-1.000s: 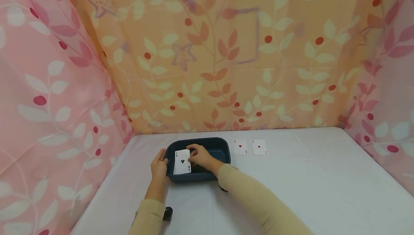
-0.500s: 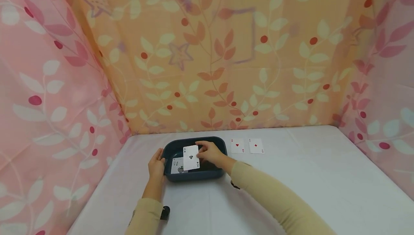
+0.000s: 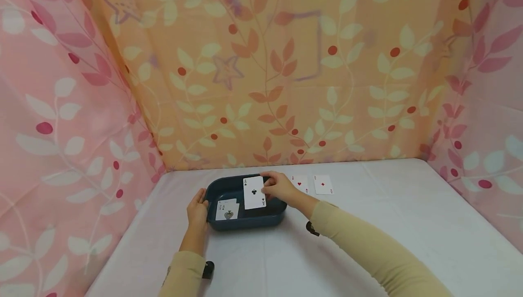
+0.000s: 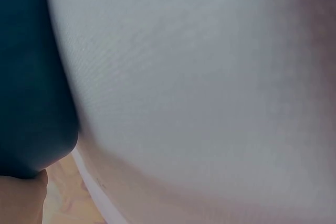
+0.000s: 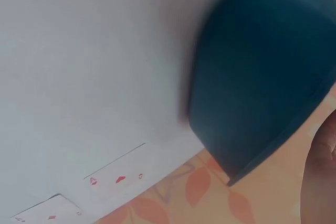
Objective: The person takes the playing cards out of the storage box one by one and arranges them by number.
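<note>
My right hand (image 3: 282, 188) pinches an ace of clubs (image 3: 254, 192) by its right edge, above the dark blue plastic basin (image 3: 249, 222). More playing cards lie inside the basin at the front left, with an ace of spades (image 3: 229, 213) on top. At the basin's left end, my left hand (image 3: 197, 210) holds the rim. In the left wrist view the basin's side (image 4: 31, 77) fills the left, and a bit of the hand (image 4: 21, 198) touches it. From the right wrist, the basin (image 5: 257, 72) stands beside part of the hand (image 5: 320, 177); the held card is out of that view.
Right of the basin, an ace of hearts (image 3: 300, 184) and an ace of diamonds (image 3: 323, 185) lie face up on the white-covered table (image 3: 367, 224). My right hand partly hides the hearts. A floral curtain (image 3: 269, 83) rises behind the table's back edge.
My right hand has lifted the ace of clubs off the other cards and carried it rightward, uncovering the ace of spades. My left hand stays at the basin's rim.
</note>
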The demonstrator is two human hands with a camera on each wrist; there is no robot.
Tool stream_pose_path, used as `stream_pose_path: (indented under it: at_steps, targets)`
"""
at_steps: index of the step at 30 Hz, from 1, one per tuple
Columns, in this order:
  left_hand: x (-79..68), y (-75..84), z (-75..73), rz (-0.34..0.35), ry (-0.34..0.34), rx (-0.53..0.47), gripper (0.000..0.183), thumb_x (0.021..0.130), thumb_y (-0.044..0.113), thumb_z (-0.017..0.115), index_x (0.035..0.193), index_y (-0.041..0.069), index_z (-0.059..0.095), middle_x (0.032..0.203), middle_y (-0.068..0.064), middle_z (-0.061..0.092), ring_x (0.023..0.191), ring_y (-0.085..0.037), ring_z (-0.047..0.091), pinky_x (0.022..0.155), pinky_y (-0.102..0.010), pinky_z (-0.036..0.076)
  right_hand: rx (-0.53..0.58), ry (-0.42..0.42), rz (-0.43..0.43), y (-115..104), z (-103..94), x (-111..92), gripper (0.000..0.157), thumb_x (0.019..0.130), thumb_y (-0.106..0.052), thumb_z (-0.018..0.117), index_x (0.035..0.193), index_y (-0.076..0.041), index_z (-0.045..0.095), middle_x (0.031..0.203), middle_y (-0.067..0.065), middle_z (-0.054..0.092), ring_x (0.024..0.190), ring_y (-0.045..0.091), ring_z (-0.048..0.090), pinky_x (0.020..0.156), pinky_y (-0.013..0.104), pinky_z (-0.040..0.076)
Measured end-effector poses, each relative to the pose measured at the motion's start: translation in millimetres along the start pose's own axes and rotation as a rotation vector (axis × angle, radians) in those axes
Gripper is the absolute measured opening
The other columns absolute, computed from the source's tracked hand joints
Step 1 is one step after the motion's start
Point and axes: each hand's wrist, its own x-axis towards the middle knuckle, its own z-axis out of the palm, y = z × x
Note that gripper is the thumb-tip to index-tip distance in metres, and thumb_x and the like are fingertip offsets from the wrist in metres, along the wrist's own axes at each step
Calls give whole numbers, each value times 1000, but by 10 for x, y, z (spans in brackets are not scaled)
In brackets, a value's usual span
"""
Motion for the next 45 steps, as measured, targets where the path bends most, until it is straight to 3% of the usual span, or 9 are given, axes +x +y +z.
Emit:
stream_pose_path:
  at_steps: [24, 35, 45]
  targets:
    - [19, -5, -2, -19, -5, 6, 55, 99, -10, 28, 153, 1, 23, 157, -12, 25, 145, -24, 20, 117, -37, 17, 43, 115, 104, 34, -518, -296, 56, 89, 0, 65, 141, 0, 46, 88, 12, 63, 71, 21, 64, 74, 36, 59]
    - [-4, -14, -14, -13, -4, 10, 55, 99, -11, 28, 152, 0, 23, 157, -13, 25, 145, -23, 20, 117, -36, 17, 45, 124, 85, 32, -739, -438, 58, 89, 0, 64, 143, 4, 41, 92, 13, 65, 74, 22, 64, 73, 36, 59]
    - [0, 0, 6, -13, 6, 0, 54, 99, -10, 29, 152, 0, 23, 156, -13, 26, 145, -23, 21, 117, -35, 17, 65, 147, 57, 102, -1026, -583, 59, 90, 2, 62, 143, 8, 37, 83, 7, 63, 68, 18, 62, 70, 31, 58]
